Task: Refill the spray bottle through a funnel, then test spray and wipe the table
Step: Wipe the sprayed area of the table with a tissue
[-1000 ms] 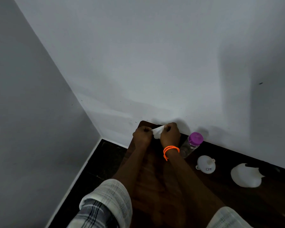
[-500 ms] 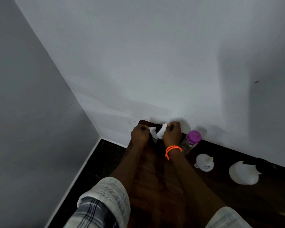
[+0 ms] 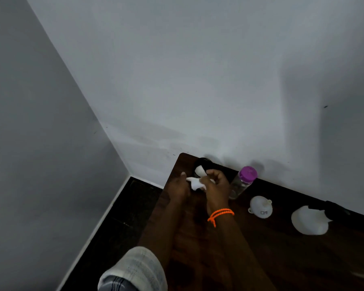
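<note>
**Both hands working a white tissue at the far corner of the table**

Head view: we are holding our left hand (image 3: 178, 186) and right hand (image 3: 215, 183) close together, both pinching a crumpled white tissue (image 3: 194, 182) between curled fingers, just in front of a dark round container (image 3: 203, 162) with more white showing inside. An orange bracelet (image 3: 220, 214) is circling our right wrist. A clear bottle (image 3: 241, 183) with a purple cap is standing just right of our right hand, against the wall. The white funnel (image 3: 261, 206) is lying on the dark wooden table (image 3: 271, 259), farther right, with a white cloth (image 3: 309, 221) beyond it.
</note>
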Tool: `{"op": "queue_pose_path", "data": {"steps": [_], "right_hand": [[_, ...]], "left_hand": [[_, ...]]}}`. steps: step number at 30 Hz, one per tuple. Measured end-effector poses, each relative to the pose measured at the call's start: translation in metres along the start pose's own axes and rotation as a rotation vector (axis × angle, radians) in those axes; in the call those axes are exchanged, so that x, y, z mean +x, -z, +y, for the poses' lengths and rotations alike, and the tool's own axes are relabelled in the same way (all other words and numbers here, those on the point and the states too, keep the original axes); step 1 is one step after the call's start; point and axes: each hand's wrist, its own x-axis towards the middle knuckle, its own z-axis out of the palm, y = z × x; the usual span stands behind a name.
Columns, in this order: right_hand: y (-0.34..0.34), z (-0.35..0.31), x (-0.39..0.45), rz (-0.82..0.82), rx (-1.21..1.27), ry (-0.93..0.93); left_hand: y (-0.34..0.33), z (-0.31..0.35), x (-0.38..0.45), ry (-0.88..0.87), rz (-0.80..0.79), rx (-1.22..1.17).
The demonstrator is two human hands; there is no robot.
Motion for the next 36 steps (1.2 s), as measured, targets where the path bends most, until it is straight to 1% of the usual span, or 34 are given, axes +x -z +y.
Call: {"op": "queue_pose_path", "data": {"steps": [2, 3, 4, 5, 8, 11, 13, 14, 15, 16, 17, 18, 19, 21, 23, 25, 26, 28, 30, 32, 36], "right_hand": [[0.004, 0.014, -0.004, -0.063, 0.015, -0.11], [0.006, 0.02, -0.005, -0.082, 0.003, -0.15], [0.008, 0.026, -0.004, -0.092, -0.011, -0.178], [0.009, 0.031, -0.004, -0.093, -0.019, -0.197], [0.011, 0.043, -0.002, -0.093, -0.065, -0.196], [0.011, 0.047, -0.001, -0.126, -0.164, -0.165], [0.012, 0.052, 0.003, -0.122, -0.228, -0.156], [0.012, 0.057, 0.006, -0.096, -0.305, -0.135], [0.012, 0.062, 0.008, -0.049, -0.427, -0.106], [0.013, 0.067, 0.008, 0.006, -0.557, -0.074], [0.014, 0.071, 0.006, 0.047, -0.654, -0.047], [0.015, 0.073, 0.003, 0.061, -0.706, -0.002], [0.016, 0.074, -0.002, 0.043, -0.741, 0.062], [0.017, 0.082, -0.011, -0.04, -0.816, 0.195], [0.018, 0.096, -0.02, -0.132, -0.869, 0.278], [0.017, 0.109, -0.025, -0.244, -0.962, 0.364], [0.016, 0.115, -0.024, -0.316, -1.031, 0.407], [0.015, 0.122, -0.021, -0.486, -1.236, 0.421], [0.014, 0.123, -0.019, -0.593, -1.463, 0.351], [0.011, 0.124, -0.014, -0.607, -1.567, 0.315], [0.0, 0.123, -0.005, -0.57, -1.571, 0.368]], "left_hand": [[0.005, -0.013, -0.015, 0.261, -0.241, -0.259], [0.008, -0.02, -0.019, 0.342, -0.352, -0.363], [0.012, -0.026, -0.022, 0.369, -0.422, -0.416], [0.015, -0.032, -0.024, 0.386, -0.438, -0.451], [0.032, -0.043, -0.02, 0.304, -0.337, -0.497], [0.047, -0.044, -0.014, 0.18, -0.332, -0.454], [0.053, -0.043, -0.011, 0.141, -0.29, -0.426], [0.056, -0.043, -0.011, 0.124, -0.244, -0.379], [0.058, -0.043, -0.012, 0.098, -0.168, -0.274], [0.06, -0.046, -0.013, 0.049, -0.061, -0.105], [0.061, -0.05, -0.014, -0.025, 0.052, 0.071], [0.061, -0.054, -0.016, -0.114, 0.141, 0.192], [0.063, -0.058, -0.017, -0.205, 0.186, 0.251], [0.064, -0.067, -0.017, -0.361, 0.186, 0.337], [0.063, -0.079, -0.015, -0.564, 0.142, 0.462], [0.059, -0.088, -0.01, -0.773, 0.111, 0.629], [0.057, -0.09, -0.007, -0.846, 0.076, 0.739], [0.053, -0.086, -0.003, -0.874, -0.039, 1.001], [0.051, -0.083, 0.004, -0.859, -0.126, 1.194], [0.051, -0.078, 0.014, -0.84, -0.133, 1.302], [0.051, -0.067, 0.03, -0.858, -0.13, 1.393]]}}
